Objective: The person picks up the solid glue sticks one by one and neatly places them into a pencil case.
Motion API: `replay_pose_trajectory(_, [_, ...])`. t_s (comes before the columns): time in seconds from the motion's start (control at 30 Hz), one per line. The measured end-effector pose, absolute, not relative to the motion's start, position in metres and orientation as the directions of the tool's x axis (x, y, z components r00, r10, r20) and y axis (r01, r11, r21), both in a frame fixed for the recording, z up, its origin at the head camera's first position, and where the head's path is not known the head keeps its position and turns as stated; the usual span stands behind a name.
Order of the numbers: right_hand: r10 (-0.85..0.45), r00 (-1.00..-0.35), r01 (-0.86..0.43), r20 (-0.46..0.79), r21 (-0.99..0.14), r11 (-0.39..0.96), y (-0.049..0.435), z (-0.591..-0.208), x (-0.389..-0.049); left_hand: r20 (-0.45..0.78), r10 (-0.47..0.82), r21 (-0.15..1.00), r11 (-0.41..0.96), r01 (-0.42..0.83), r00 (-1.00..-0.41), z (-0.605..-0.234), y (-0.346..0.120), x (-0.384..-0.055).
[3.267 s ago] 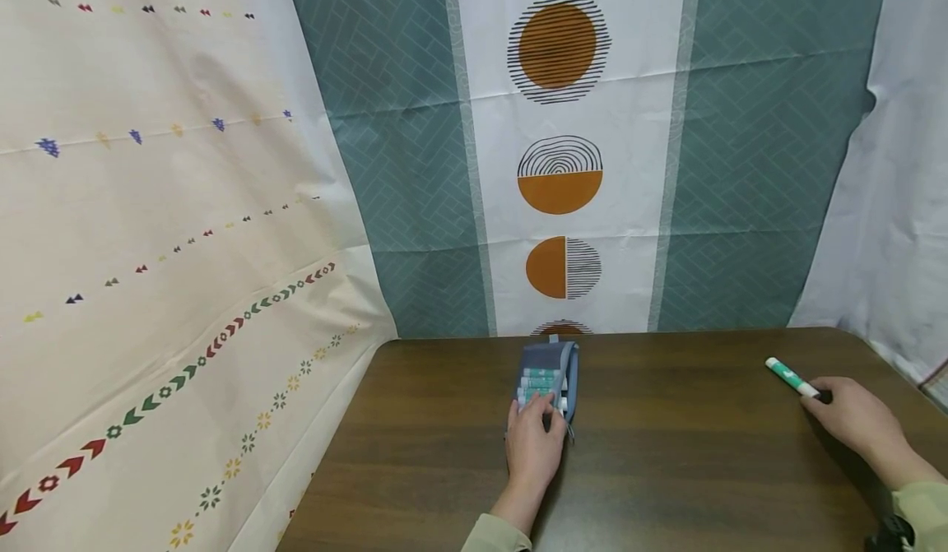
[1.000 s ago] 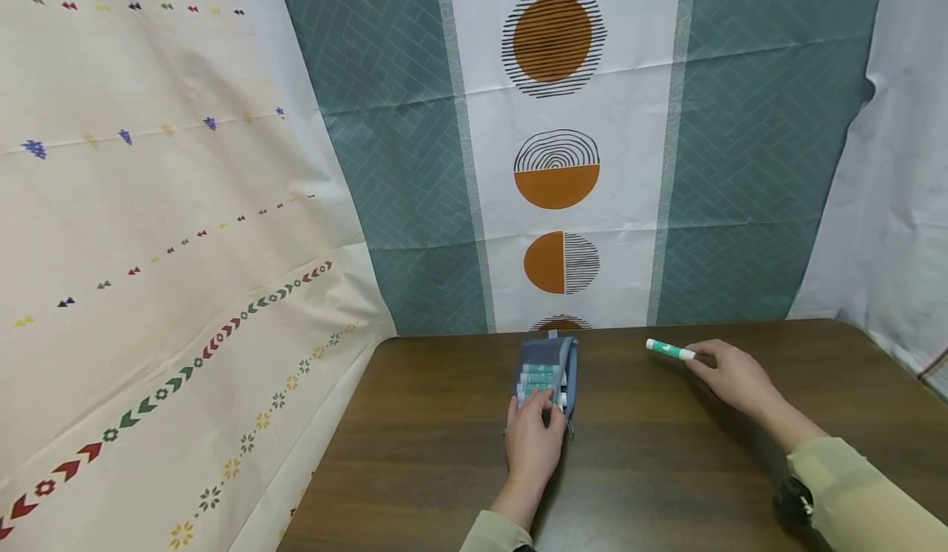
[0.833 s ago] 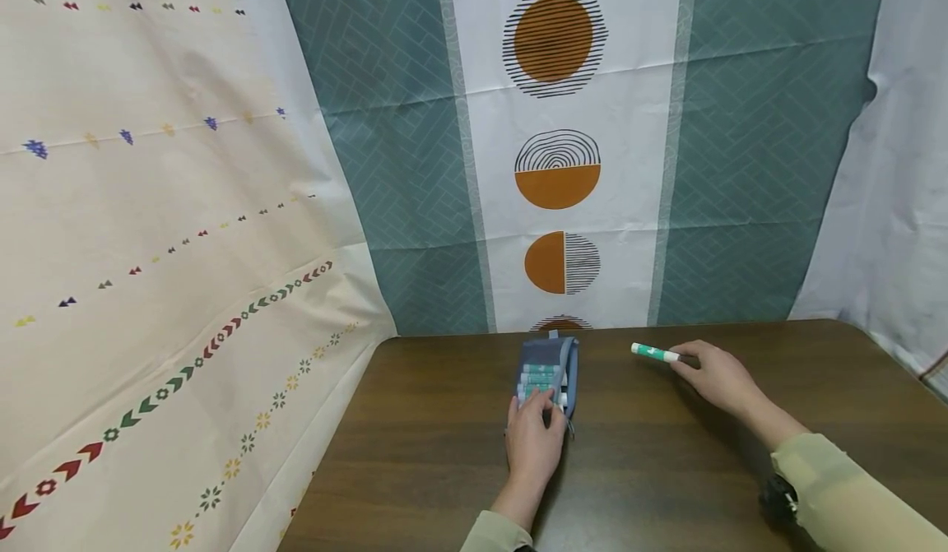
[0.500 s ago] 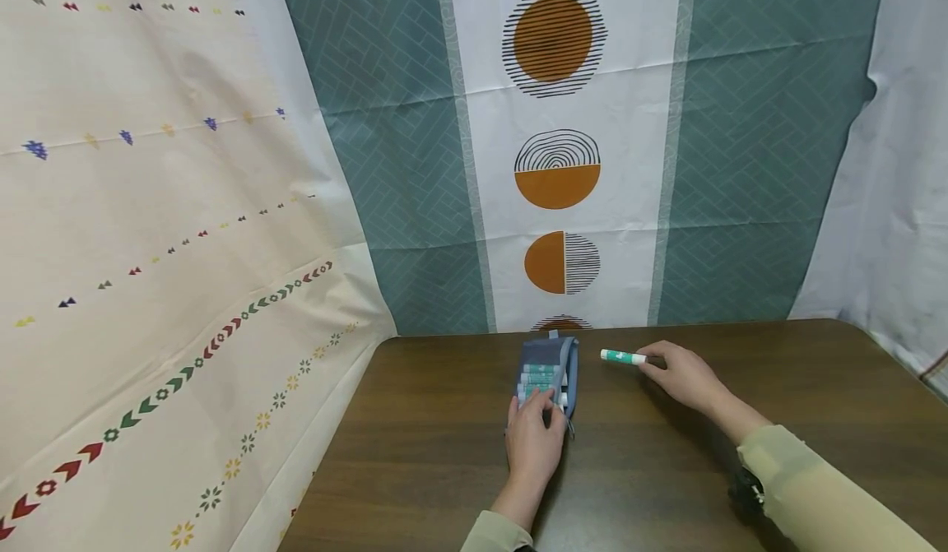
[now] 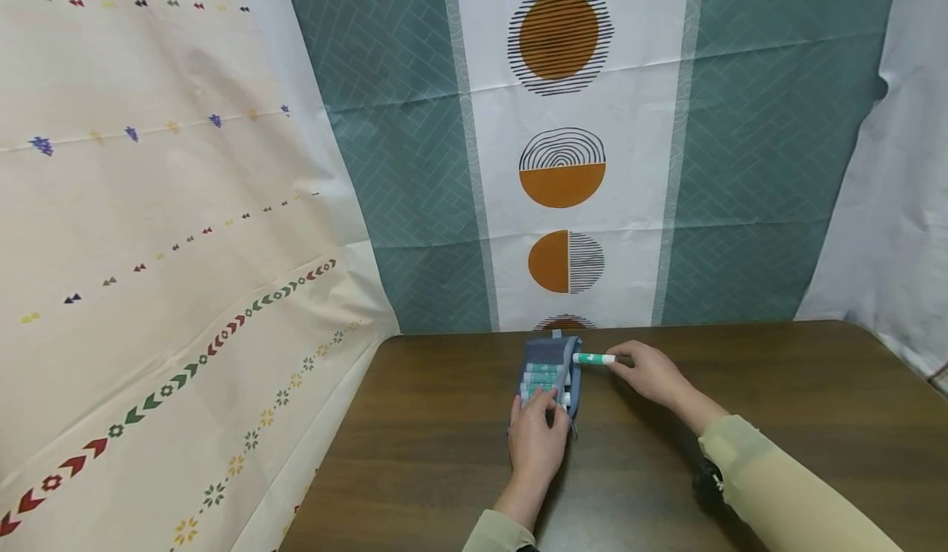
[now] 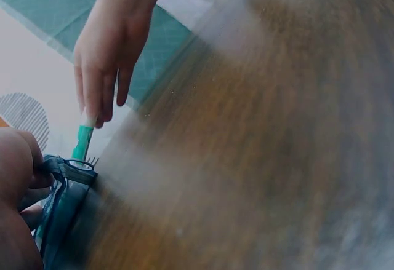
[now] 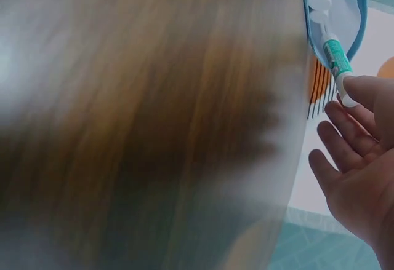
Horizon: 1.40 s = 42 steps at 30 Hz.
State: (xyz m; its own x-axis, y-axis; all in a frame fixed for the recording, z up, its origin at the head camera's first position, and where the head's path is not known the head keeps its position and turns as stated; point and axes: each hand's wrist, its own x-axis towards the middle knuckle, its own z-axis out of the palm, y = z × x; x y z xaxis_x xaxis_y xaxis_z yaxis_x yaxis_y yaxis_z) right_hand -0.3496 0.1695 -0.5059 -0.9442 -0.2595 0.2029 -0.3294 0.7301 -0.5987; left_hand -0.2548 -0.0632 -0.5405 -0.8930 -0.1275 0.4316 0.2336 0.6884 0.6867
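A blue-grey zip pouch (image 5: 544,351) with a see-through window lies on the table, its mouth gaping to the right. Several white tubes with green labels (image 5: 543,378) show inside it. My left hand (image 5: 535,441) holds the pouch's near end; the left wrist view has thumb and fingers at the edge of its mouth. My right hand (image 5: 652,373) pinches one more white tube with a green label (image 7: 337,58) by its right end. The tube's far end is in the pouch's mouth, near the far side, while the other right fingers are spread loosely below.
The brown wooden table (image 5: 741,453) reaches back to a green-and-white cloth (image 5: 570,124) hanging behind it. A cream patterned cloth (image 5: 185,248) hangs along the left side. A dark band (image 5: 708,478) is at the right wrist.
My right hand has carried the tube leftward from the table's right side to the pouch, bringing its end into the mouth. My left hand has stayed on the pouch.
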Motion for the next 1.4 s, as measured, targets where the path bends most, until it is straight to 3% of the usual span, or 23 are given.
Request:
replay_pose_trajectory(0.27, [-0.228,-0.961,-0.276,0.156,-0.614,0.74,0.151,-0.507,-0.358,0.425,-0.125,0.681,0.697,0.226,-0.896,-0.541,-0.063,-0.255])
replay_pose_trajectory(1.17, [-0.309,-0.941,-0.336,0.141,-0.52,0.786,0.109,-0.517,-0.372,0.419,-0.119,0.681,0.697,0.225,-0.9,-0.539,-0.063,-0.255])
replay_pose_trajectory(1.4, [-0.258,-0.957,-0.287,0.129,-0.536,0.794,0.109,-0.52,-0.374,0.425,-0.12,0.674,0.703,0.226,-0.897,-0.537,-0.063,-0.254])
